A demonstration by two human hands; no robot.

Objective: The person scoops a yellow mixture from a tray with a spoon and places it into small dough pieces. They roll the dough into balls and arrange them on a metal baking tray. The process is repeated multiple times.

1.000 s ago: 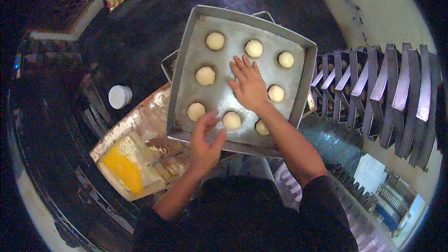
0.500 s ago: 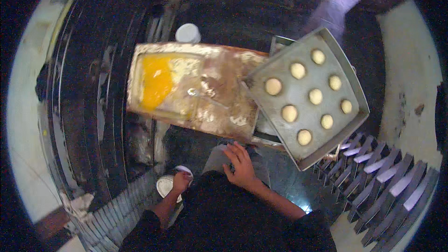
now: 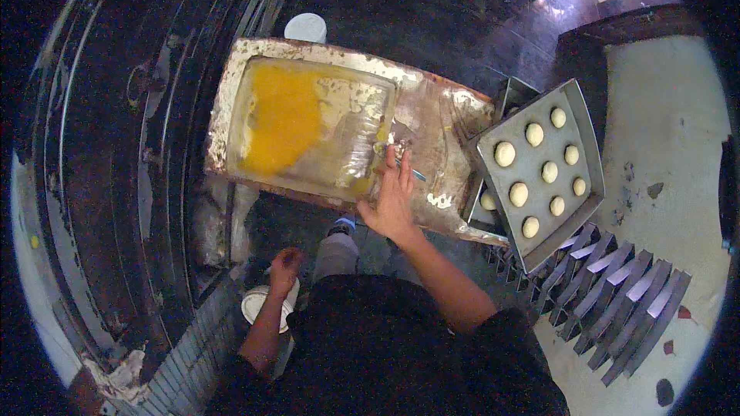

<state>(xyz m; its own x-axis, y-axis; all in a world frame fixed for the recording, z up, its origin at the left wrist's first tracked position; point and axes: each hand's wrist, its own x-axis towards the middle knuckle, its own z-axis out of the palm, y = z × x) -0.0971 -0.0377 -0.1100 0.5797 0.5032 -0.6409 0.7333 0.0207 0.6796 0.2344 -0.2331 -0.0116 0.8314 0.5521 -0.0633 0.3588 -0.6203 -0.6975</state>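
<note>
My right hand (image 3: 391, 204) is open over a rust-stained worktop (image 3: 470, 115), fingers stretched forward beside the right end of a shallow clear tray (image 3: 327, 146). Yellow liquid (image 3: 281, 119), like beaten egg, covers the tray's left part. A thin tool (image 3: 416, 173) lies by my right fingertips; its kind is unclear. Low on the left, my left hand (image 3: 285, 264) is loosely open above a white tub (image 3: 262, 308), with nothing visible in it. To the right, a square metal baking tin (image 3: 532, 160) bears several round pale dough balls (image 3: 549, 172).
Under the tin another pan (image 3: 516, 92) shows, with a dough ball at its lower edge. A white round container (image 3: 306, 27) stands behind the worktop. Slatted dark metal pieces (image 3: 617, 285) stand at the right, near a pale wall (image 3: 655, 123). Dark ridged panels (image 3: 146, 131) line the left.
My right hand has moved forward from near my body onto the worktop. My left hand has risen from the white tub's rim. The view has shifted, and the tin appears farther right.
</note>
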